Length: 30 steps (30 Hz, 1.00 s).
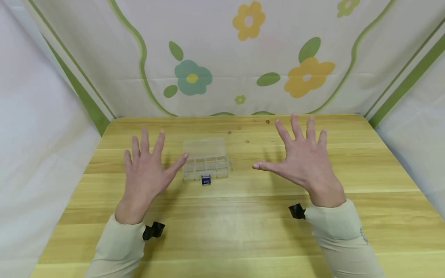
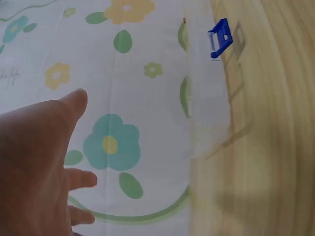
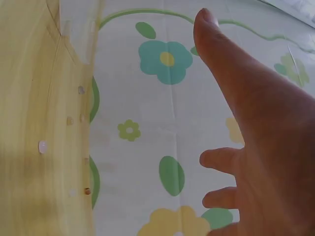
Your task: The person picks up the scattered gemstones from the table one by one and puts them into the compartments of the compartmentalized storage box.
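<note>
- The left grip [image 1: 143,177] is a bare hand with fingers and thumb spread, holding nothing; it hovers above the tabletop [image 1: 222,239], left of the box.
- The right grip [image 1: 307,162] is spread as well, likewise without a hold, its thumb pointing inward; in the head view it is the nearer of the two to the scattered pieces.
- The clear plastic compartment box [image 1: 206,166] sits between the hands, towards the left one. Its lid [image 1: 204,147] is turned back on the far side; how steeply it tilts, I cannot tell.
- A blue clasp [image 1: 206,180] is at the box's front edge. Any work at the box would best come in from above, so nothing catches there.
- Several small roundish pieces [image 1: 247,141] lie apart from one another, to the right of the box and beyond it. For things this small, a light thumb-and-forefinger pinch should serve better than a whole-hand grasp.
- The dark brown piece [image 1: 267,121] lies near the far edge, close to the flowered curtain [image 1: 222,50]; a fingertip coming down on its far side would guard against nudging it off.
- The left hand could steady the box by its side wall, as light clear plastic may slide or tip.
- Wrists are best carried high: the cuffs [image 1: 328,220] and black wrist mounts [image 1: 296,211] could brush the box.
- Glare makes the compartments' contents hard to judge, so look straight down into them.
</note>
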Each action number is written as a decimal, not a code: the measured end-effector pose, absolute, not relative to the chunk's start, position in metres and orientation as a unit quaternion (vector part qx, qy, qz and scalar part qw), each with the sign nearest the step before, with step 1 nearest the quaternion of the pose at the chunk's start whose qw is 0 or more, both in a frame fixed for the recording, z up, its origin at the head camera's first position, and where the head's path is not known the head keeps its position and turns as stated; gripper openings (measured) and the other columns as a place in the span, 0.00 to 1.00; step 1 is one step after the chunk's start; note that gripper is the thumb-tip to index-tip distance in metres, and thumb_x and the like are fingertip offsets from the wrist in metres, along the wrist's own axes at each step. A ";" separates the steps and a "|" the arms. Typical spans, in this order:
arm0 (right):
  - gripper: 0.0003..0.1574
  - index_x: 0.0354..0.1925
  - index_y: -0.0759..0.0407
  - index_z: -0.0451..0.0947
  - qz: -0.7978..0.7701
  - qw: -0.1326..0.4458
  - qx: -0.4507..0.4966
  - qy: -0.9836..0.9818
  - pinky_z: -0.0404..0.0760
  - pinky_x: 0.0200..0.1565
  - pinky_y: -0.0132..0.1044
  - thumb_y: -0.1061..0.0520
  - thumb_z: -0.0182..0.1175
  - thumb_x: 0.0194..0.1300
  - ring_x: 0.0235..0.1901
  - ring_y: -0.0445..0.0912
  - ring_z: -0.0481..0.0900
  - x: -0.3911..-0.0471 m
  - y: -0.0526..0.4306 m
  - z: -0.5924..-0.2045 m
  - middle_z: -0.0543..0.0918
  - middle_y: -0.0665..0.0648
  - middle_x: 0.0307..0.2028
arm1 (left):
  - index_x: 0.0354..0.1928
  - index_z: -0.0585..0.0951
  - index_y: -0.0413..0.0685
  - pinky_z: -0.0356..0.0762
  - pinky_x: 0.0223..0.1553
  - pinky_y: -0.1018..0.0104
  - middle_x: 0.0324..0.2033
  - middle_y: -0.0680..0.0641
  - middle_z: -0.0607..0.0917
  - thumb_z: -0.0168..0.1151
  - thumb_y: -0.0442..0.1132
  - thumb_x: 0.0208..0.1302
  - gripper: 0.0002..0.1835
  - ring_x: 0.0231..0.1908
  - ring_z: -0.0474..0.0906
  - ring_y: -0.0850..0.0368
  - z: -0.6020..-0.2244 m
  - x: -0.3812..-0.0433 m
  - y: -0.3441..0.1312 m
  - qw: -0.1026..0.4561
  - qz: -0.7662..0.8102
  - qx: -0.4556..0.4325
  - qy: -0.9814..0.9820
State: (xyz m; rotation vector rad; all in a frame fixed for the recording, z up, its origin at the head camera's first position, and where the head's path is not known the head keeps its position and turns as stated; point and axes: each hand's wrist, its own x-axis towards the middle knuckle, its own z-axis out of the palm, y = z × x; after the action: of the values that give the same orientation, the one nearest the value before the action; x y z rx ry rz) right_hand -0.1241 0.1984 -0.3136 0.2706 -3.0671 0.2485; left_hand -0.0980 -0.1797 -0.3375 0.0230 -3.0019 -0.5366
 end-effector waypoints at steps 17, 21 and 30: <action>0.57 0.78 0.55 0.68 0.342 0.024 0.116 -0.932 0.77 0.63 0.62 0.34 0.78 0.61 0.65 0.63 0.73 -0.157 0.214 -0.382 0.73 0.66 0.69 | 0.79 0.68 0.42 0.79 0.62 0.36 0.71 0.32 0.76 0.76 0.56 0.67 0.47 0.65 0.77 0.33 -0.392 -0.105 -0.192 -0.069 -0.397 -0.045 -0.914; 0.51 0.76 0.56 0.71 0.375 -0.002 0.102 -0.922 0.79 0.64 0.61 0.34 0.75 0.66 0.64 0.62 0.76 -0.162 0.216 -0.401 0.75 0.63 0.68 | 0.78 0.70 0.42 0.79 0.62 0.38 0.70 0.35 0.78 0.77 0.53 0.66 0.45 0.63 0.78 0.36 -0.398 -0.107 -0.191 -0.073 -0.406 -0.045 -0.910; 0.38 0.69 0.55 0.78 0.398 -0.036 0.083 -0.913 0.78 0.65 0.57 0.37 0.71 0.71 0.61 0.57 0.79 -0.167 0.222 -0.415 0.80 0.60 0.61 | 0.77 0.73 0.43 0.80 0.58 0.42 0.67 0.37 0.81 0.78 0.48 0.66 0.41 0.58 0.80 0.40 -0.405 -0.114 -0.185 -0.053 -0.406 -0.063 -0.910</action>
State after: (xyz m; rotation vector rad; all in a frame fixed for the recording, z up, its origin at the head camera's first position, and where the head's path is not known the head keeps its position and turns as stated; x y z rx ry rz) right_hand -0.1667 0.2215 -0.4154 0.2655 -2.9361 1.2796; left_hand -0.1142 -0.1853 -0.4055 -0.2063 -2.9597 -1.3210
